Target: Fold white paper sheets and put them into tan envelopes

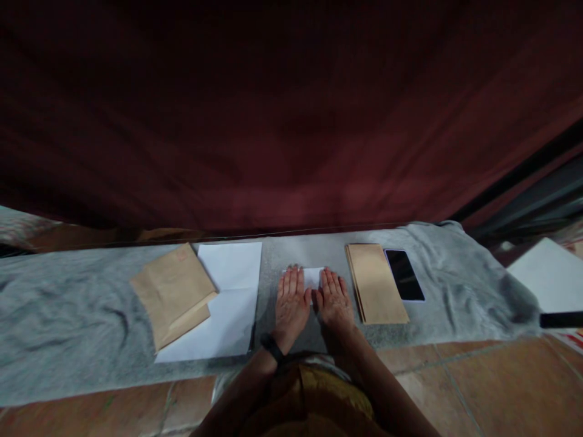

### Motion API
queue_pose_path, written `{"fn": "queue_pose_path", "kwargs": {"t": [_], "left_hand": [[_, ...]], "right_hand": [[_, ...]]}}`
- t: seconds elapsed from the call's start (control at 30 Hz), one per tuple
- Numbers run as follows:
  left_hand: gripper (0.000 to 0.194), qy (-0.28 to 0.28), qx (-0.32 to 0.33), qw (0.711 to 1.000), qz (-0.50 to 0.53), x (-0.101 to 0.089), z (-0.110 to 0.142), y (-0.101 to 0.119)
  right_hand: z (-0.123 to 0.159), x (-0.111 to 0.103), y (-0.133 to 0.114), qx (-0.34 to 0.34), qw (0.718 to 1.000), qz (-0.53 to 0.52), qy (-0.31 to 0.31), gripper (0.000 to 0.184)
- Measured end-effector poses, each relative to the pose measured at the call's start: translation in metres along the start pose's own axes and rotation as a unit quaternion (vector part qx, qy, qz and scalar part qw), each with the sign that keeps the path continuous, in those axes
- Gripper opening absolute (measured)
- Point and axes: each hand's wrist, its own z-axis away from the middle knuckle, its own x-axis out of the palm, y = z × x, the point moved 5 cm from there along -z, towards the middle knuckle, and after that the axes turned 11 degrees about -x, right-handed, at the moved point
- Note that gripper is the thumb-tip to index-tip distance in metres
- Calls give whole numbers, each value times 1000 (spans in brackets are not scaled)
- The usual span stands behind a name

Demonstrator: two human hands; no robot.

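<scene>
A small piece of white paper [312,279], perhaps folded, lies on the grey cloth under both my hands. My left hand [291,300], with a black band at the wrist, rests flat over its left part, fingers stretched forward. Over the right part lies my right hand [334,298], also flat and palm down. The two thumbs nearly meet between them. Much of the paper is hidden by the hands. Just right of my right hand is a stack of brown envelopes [380,285]. Left of my left hand are white paper sheets [234,309] with a crease across.
More brown envelopes [175,288] overlap the white sheets on the left. A phone [404,275] with a dark screen lies beside the right stack. The grey cloth [68,321] covers the long surface. Behind it hangs a dark red curtain [291,152]; tiled floor [514,376] shows in front.
</scene>
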Motion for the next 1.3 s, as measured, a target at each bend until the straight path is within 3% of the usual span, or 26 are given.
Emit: {"fn": "queue_pose_path", "kwargs": {"t": [0.1, 0.33, 0.5, 0.7, 1.13, 1.3], "left_hand": [[54, -25, 41, 999, 7, 7, 3, 10], [59, -5, -22, 1000, -8, 6, 4, -14], [59, -4, -27, 999, -24, 9, 4, -19], [58, -14, -12, 999, -40, 8, 6, -21], [60, 27, -45, 998, -17, -2, 10, -36], [58, 23, -29, 999, -2, -4, 13, -17]], "right_hand": [[0, -1, -1, 0, 1000, 1, -3, 55], [0, 0, 1, 10, 1000, -16, 9, 57], [-11, 4, -10, 53, 998, -40, -2, 59], [-12, 9, -38, -26, 997, -79, 0, 55], [14, -7, 0, 1, 1000, -14, 19, 57], [15, -8, 0, 0, 1000, -14, 13, 58]]}}
